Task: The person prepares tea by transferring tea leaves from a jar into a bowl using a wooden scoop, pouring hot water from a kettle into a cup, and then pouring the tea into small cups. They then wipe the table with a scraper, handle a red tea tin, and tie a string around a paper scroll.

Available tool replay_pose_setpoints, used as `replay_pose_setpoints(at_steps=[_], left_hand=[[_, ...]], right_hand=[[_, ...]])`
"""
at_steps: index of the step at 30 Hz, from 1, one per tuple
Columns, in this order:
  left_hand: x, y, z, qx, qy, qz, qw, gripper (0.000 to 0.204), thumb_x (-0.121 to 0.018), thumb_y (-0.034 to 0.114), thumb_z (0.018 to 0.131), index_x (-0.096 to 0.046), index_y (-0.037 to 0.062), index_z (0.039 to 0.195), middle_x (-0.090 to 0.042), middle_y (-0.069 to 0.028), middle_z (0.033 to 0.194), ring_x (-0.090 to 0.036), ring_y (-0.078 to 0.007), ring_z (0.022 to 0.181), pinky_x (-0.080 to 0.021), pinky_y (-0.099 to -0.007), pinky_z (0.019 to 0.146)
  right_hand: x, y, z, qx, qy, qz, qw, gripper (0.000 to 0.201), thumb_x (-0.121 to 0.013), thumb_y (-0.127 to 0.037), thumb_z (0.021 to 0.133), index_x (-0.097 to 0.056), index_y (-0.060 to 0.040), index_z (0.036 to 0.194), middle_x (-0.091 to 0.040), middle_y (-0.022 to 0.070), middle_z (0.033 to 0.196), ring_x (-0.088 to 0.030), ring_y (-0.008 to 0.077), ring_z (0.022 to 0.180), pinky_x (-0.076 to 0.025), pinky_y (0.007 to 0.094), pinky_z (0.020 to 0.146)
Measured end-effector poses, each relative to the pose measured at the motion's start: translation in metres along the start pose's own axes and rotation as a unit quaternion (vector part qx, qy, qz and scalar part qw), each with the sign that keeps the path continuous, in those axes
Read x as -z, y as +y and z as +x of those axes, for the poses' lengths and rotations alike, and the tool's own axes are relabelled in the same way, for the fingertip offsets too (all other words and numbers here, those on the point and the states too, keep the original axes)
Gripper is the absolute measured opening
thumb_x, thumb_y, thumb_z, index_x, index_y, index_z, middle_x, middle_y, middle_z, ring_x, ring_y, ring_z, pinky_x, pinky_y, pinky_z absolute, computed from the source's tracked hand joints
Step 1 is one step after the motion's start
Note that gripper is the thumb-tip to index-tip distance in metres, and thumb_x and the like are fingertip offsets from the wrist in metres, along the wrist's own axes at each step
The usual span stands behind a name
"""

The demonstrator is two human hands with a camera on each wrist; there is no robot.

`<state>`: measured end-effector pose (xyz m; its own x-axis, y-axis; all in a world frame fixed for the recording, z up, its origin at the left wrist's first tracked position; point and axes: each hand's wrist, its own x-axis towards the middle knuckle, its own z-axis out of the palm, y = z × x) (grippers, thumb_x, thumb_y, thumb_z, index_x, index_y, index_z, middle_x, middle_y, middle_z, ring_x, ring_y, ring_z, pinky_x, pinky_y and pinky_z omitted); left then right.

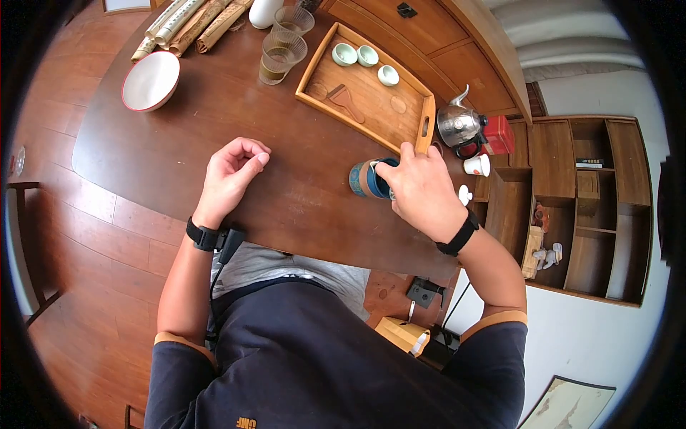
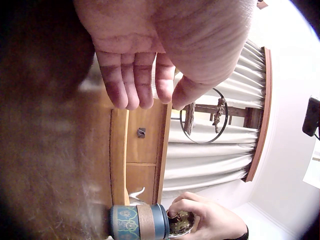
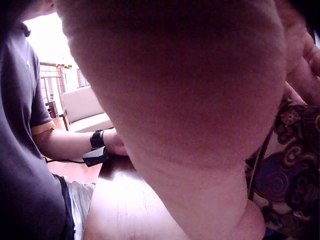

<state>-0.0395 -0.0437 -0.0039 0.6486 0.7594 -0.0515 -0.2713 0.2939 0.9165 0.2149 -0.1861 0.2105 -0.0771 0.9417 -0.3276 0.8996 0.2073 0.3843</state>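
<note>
A blue canister point(image 1: 361, 180) with a brown band stands on the table in front of my right hand point(image 1: 427, 193). In the left wrist view, the same canister point(image 2: 127, 222) has a round patterned piece point(image 2: 181, 223) at its top, and my right hand point(image 2: 212, 217) grips that piece. Its dark swirled surface point(image 3: 287, 165) shows large in the right wrist view; whether it touches the canister I cannot tell. Left of the canister, my left hand point(image 1: 232, 179) hovers over the table with loosely bent fingers and nothing in them.
A wooden tray point(image 1: 314, 75) with small green cups point(image 1: 344, 55) lies beyond the canister. At the right are a steel kettle point(image 1: 459, 123), a red box point(image 1: 499, 136) and a white cup point(image 1: 476, 166). Glasses point(image 1: 282, 57), a bowl point(image 1: 150, 82) and rolled bundles point(image 1: 193, 25) stand farther left.
</note>
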Motion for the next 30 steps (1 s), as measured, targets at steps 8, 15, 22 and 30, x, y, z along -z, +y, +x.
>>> replay_pose_setpoints(at_steps=[8,15,22,30], left_hand=[[-0.0006,0.0016,-0.0005,0.000,0.001,0.005,1.000,0.008,-0.070,0.010,0.101,-0.067,0.0025,0.104,-0.070,-0.0066,0.113,-0.062,-0.0099,0.096,-0.053,-0.0257,0.085],[-0.0010,0.0019,-0.0003,0.001,0.002,0.001,1.000,0.008,-0.069,0.009,0.101,-0.067,0.0027,0.103,-0.069,-0.0069,0.114,-0.062,-0.0102,0.096,-0.053,-0.0258,0.085],[-0.0015,0.0030,-0.0006,0.003,0.004,0.008,1.000,0.007,-0.069,0.009,0.101,-0.067,0.0025,0.104,-0.069,-0.0070,0.114,-0.063,-0.0104,0.097,-0.053,-0.0260,0.085],[-0.0009,0.0025,-0.0005,0.000,0.004,0.006,1.000,0.007,-0.069,0.009,0.101,-0.067,0.0023,0.103,-0.070,-0.0069,0.113,-0.063,-0.0103,0.096,-0.053,-0.0256,0.085]], right_hand=[[0.0031,-0.0012,0.0005,-0.004,-0.014,-0.008,1.000,0.014,-0.067,-0.010,0.085,-0.068,-0.0171,0.096,-0.059,0.0141,0.090,-0.067,0.0271,0.077,-0.044,0.0407,0.080],[0.0024,-0.0011,0.0010,-0.005,-0.016,-0.011,1.000,0.013,-0.067,-0.010,0.086,-0.068,-0.0163,0.096,-0.059,0.0142,0.089,-0.067,0.0273,0.077,-0.044,0.0410,0.080],[0.0021,-0.0012,0.0009,-0.004,-0.010,-0.015,1.000,0.013,-0.066,-0.009,0.086,-0.068,-0.0157,0.097,-0.058,0.0143,0.089,-0.067,0.0279,0.077,-0.045,0.0414,0.081],[0.0011,-0.0009,0.0005,-0.004,-0.011,-0.016,1.000,0.012,-0.065,-0.010,0.087,-0.068,-0.0155,0.097,-0.058,0.0139,0.088,-0.066,0.0275,0.076,-0.045,0.0415,0.080]])
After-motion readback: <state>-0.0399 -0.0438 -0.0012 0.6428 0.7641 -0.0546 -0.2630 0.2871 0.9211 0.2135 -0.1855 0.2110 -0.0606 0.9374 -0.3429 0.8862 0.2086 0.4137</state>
